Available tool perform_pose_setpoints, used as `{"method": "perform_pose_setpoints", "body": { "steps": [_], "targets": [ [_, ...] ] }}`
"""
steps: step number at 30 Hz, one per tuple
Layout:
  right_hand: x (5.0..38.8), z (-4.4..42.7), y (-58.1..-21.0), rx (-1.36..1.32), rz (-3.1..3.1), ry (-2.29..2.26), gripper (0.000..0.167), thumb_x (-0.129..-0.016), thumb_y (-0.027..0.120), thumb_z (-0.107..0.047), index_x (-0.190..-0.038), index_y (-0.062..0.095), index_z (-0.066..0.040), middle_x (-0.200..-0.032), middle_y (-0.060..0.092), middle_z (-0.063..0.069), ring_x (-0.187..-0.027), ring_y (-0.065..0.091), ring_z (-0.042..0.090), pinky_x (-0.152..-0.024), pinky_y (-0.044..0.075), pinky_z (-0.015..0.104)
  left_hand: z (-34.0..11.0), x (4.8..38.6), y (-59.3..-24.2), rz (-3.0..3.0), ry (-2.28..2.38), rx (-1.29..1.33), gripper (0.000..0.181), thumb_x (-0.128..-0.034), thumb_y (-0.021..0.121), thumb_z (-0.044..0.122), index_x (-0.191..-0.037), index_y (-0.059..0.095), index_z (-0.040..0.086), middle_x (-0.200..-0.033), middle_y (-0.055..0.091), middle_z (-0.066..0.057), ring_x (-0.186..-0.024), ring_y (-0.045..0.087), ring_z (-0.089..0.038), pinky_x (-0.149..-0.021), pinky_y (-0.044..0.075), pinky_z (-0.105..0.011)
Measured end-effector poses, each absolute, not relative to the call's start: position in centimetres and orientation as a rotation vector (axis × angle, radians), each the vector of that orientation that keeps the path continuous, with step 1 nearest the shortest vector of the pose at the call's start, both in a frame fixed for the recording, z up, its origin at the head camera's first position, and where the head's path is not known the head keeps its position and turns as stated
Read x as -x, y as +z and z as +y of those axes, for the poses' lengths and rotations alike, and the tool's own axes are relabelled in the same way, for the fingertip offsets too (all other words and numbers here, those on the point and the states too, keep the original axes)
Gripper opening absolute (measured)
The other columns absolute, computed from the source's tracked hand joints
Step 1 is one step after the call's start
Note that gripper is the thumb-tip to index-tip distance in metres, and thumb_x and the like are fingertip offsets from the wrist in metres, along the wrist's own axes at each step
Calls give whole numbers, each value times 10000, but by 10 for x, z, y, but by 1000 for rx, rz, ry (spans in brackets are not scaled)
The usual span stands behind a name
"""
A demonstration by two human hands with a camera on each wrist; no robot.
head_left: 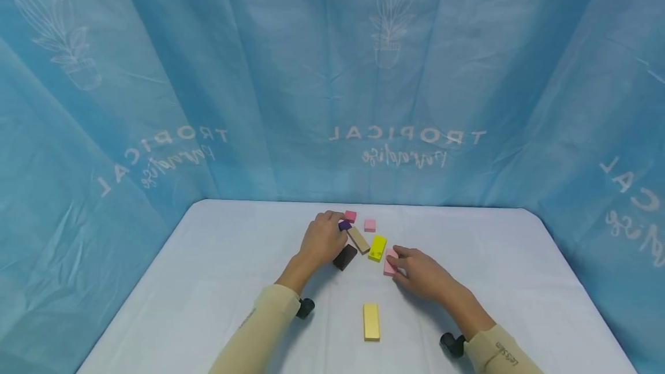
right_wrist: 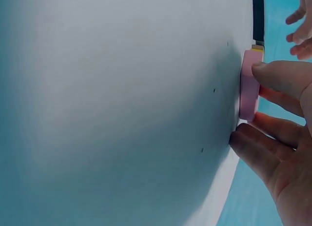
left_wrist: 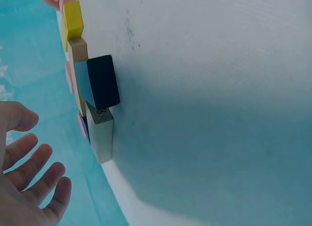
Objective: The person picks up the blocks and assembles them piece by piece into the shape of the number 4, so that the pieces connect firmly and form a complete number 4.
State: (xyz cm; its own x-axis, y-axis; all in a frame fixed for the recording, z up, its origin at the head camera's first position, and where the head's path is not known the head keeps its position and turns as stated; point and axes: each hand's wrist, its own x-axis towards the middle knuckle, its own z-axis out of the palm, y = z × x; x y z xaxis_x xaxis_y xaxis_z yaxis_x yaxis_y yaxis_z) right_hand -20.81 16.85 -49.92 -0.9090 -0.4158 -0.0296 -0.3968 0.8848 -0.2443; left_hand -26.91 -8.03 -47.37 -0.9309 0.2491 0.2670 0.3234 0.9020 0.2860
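Note:
In the head view the left hand (head_left: 323,238) is over the blocks, near a dark purple block (head_left: 344,225) and a dark brown block (head_left: 345,257); in the left wrist view its fingers are spread and slightly bent, touching nothing. The right hand (head_left: 423,273) holds a pink block (head_left: 391,262) that lies on the table, thumb on it in the right wrist view, where the pink block (right_wrist: 250,84) shows side-on. Beside it are a yellow block (head_left: 377,248) and a wooden block (head_left: 358,240). A grey block (left_wrist: 101,135) shows in the left wrist view.
A gold-yellow block (head_left: 371,322) lies nearer the front on the white table (head_left: 208,305). Two small pink blocks, one darker (head_left: 350,216) and one lighter (head_left: 370,225), lie at the back. A blue curtain (head_left: 291,74) surrounds the table's back and sides.

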Motion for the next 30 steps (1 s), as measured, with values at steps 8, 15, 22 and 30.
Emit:
{"method": "perform_pose_setpoints", "body": {
  "steps": [8, 15, 22, 30],
  "targets": [
    [207, 170, -497, 666, 2970, -361, 482, -877, 691, -395, -1310, 610, -197, -1395, 505, 67, -1238, 495, 275, -981, 428, 462, -85, 280, -477, -2897, -541, 346, 356, -874, 639, 212, -1224, 618, 153, -1246, 567, -65, -1119, 523, -237, -938, 448, -408],
    [208, 167, -495, 654, 2981, -377, 464, -874, 700, -378, -1296, 625, -201, -1376, 518, 71, -1234, 497, 275, -975, 433, 464, -89, 288, -477, -2910, -650, 321, 363, -861, 656, 205, -1220, 619, 169, -1291, 540, -59, -1161, 500, -243, -963, 434, -422],
    [210, 167, -494, 604, 2973, -404, 417, -855, 725, -347, -1246, 668, -213, -1338, 543, 59, -1217, 504, 262, -977, 434, 458, -84, 291, -478, -2912, -665, 324, 357, -843, 679, 194, -1196, 648, 147, -1291, 545, -74, -1163, 498, -249, -959, 435, -429],
    [212, 169, -496, 614, 2980, -422, 414, -849, 733, -349, -1240, 672, -230, -1336, 543, 51, -1209, 508, 248, -977, 436, 445, -79, 296, -483, -2970, -562, 316, 355, -845, 662, 213, -1197, 649, 170, -1282, 548, -70, -1143, 497, -250, -960, 412, -470]
  ]
}}
